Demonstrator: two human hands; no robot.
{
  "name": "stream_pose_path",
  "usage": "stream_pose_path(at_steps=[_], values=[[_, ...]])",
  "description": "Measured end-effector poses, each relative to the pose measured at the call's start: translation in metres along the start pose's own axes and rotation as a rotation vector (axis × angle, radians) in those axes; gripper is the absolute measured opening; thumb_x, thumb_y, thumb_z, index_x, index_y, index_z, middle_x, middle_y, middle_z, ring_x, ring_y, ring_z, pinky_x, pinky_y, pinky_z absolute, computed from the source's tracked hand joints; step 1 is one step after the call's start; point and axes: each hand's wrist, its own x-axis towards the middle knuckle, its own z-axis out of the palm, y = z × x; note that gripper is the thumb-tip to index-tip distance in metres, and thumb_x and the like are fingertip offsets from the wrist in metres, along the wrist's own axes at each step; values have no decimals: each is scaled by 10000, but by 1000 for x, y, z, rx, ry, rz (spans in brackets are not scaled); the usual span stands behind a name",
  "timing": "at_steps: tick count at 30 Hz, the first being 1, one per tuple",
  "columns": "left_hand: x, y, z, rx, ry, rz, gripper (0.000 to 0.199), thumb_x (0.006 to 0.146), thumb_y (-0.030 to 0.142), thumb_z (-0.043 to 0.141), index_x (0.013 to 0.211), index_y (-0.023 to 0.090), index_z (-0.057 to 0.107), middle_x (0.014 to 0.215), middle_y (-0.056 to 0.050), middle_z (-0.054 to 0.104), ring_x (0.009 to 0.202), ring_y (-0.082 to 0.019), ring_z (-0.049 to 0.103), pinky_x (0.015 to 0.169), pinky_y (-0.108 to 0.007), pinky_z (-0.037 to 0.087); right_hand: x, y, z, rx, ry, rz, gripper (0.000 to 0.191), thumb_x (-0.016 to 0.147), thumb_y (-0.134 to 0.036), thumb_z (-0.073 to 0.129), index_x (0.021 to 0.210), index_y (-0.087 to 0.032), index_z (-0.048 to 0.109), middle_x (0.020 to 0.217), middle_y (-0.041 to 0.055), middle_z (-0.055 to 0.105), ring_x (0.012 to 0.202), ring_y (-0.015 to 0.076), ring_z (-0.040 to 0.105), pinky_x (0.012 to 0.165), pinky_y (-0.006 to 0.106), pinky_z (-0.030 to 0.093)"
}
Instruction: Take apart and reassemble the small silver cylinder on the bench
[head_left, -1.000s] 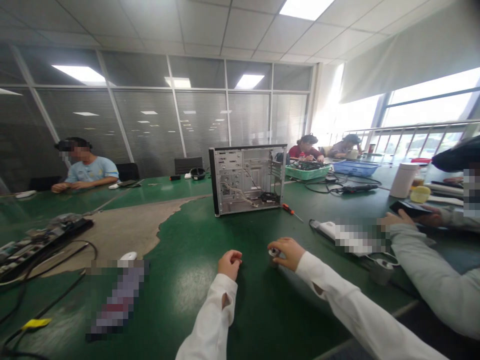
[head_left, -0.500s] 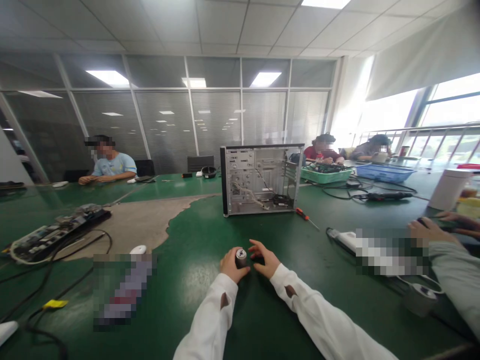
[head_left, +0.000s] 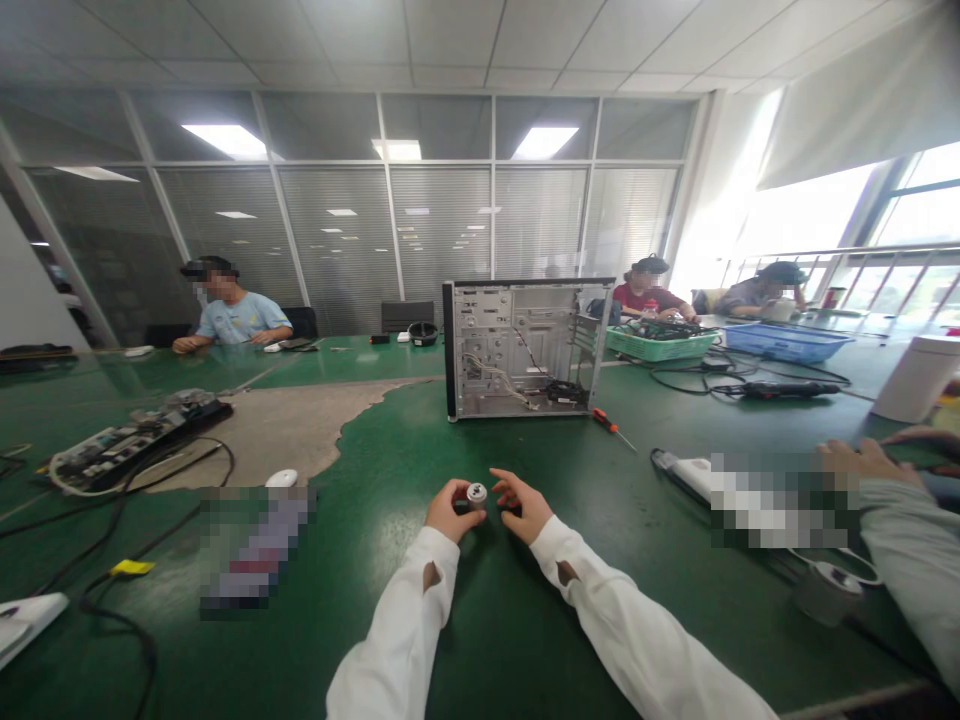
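Note:
A small grey metal cylinder (head_left: 476,496) with a dark pattern on its top stands upright on the green table. Around its left side curl the thumb and fingers of my left hand (head_left: 448,512), closed on it. My right hand (head_left: 523,505) is just right of the cylinder, its fingers curved and apart with nothing between them. Beyond both hands stands an open computer case (head_left: 525,350), its inner frame, cables and a dark part at the bottom showing. An orange-handled screwdriver (head_left: 606,420) lies by the case's lower right corner.
A pixelated purple object (head_left: 259,550) and a white mouse (head_left: 282,479) lie left. Farther left are a long electronic assembly (head_left: 139,440) and black cables. At right are a white power strip (head_left: 697,478), a larger metal cylinder (head_left: 827,593), another person's hand (head_left: 862,462) and green (head_left: 660,345) and blue baskets (head_left: 787,342).
The camera view has shifted a little. My hands and the cylinder sit slightly farther left and away. The left hand still grips the cylinder; the right stays beside it.

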Motion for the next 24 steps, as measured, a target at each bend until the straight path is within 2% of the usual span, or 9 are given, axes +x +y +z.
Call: stream_pose_path(at_steps=[5, 11, 16, 20, 24], values=[[0, 6, -2, -59, -20, -29, 349, 457, 114, 692, 776, 152, 556, 775, -36, 638, 789, -191, 574, 756, -313, 401, -4, -15, -1, -10, -69, -115, 679, 505, -43, 480, 1143, -242, 361, 1032, 34, 480, 808, 139, 495, 657, 264, 436], [0, 4, -3, -138, -57, -37, 365, 465, 96, 686, 804, 146, 560, 787, -37, 640, 791, -186, 574, 772, -314, 391, -3, -21, 3, -38, -104, -180, 672, 476, -45, 532, 1111, -224, 401, 1055, 56, 454, 946, 198, 448, 722, 301, 429], [1, 0, -2, -307, -90, -72, 400, 449, 100, 706, 820, 130, 558, 806, -47, 637, 807, -183, 573, 801, -321, 385, -2, -23, 1, -60, -140, -142, 692, 488, -71, 564, 1132, -245, 382, 1081, 56, 428, 915, 193, 465, 726, 314, 429], [1, 3, -3, -404, -109, -145, 459, 413, 173, 751, 833, 126, 571, 803, -53, 639, 797, -185, 577, 811, -333, 384, -2, -23, 0, -63, -137, -137, 750, 474, -72, 590, 1163, -241, 345, 1106, 66, 417, 932, 201, 456, 724, 316, 427], [1, 6, -4, -489, -161, -201, 491, 375, 251, 772, 809, 127, 577, 784, -51, 637, 752, -175, 582, 794, -335, 399, -2, -19, 2, -37, -102, -137, 769, 466, -79, 604, 1165, -242, 327, 1101, 61, 422, 844, 164, 482, 719, 318, 426]])
